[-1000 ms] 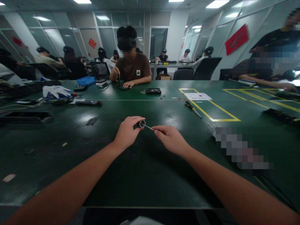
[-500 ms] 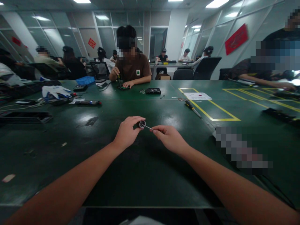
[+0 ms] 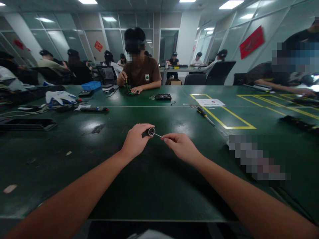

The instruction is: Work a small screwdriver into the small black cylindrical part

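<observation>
Over the middle of the green table, my left hand [image 3: 136, 138] is closed around a small dark cylinder with a pale round rim [image 3: 151, 131]. Its open end faces me and to the right. My right hand [image 3: 179, 145] pinches a thin metal rod [image 3: 158, 135] between thumb and fingertips. The rod's left end reaches into the cylinder's opening, where its tip is hidden. Whatever handle the rod has, if any, lies out of sight in my right hand.
A yellow-and-black screwdriver [image 3: 205, 116] lies at right, near a white sheet [image 3: 209, 102] and yellow tape. A blurred-out object [image 3: 256, 161] is nearer me. White gloves [image 3: 60, 98] and a black tray [image 3: 27, 124] are at left. A person [image 3: 142, 71] works opposite, near a black box [image 3: 163, 96].
Both hands keep nearly the same place and grip, with the rod still in the cylinder's opening. The whole view has shifted very slightly.
</observation>
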Demonstrator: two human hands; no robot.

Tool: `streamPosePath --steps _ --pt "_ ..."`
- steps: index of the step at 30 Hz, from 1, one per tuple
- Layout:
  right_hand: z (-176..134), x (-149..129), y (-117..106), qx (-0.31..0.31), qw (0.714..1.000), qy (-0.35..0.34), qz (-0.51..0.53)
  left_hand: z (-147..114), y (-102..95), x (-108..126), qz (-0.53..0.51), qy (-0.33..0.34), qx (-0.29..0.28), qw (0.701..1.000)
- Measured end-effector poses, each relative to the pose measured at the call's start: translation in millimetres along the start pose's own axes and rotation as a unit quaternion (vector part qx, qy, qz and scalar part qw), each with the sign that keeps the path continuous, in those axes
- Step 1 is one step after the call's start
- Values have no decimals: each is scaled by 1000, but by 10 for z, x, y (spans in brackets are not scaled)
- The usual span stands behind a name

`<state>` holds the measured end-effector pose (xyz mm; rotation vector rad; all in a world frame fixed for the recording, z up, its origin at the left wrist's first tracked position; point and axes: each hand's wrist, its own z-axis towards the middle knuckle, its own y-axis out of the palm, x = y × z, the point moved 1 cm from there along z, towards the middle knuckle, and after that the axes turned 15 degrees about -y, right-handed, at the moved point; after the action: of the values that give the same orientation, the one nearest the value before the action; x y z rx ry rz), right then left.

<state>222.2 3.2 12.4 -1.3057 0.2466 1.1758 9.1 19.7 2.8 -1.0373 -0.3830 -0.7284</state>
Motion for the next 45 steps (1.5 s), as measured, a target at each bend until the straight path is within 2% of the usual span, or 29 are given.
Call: streamPosePath --steps 11,19,28,45 --pt "-5 -13 33 -2 1000 21 21 -4 -15 24 8 10 -8 1000" --pt "-2 59 35 24 988 25 152 10 -12 -15 3 -5 7 1000" --pt "0 -1 8 13 999 29 37 4 -17 6 9 3 4 1000" --pt "7 8 4 8 999 31 23 1 -27 33 12 17 -2 1000"
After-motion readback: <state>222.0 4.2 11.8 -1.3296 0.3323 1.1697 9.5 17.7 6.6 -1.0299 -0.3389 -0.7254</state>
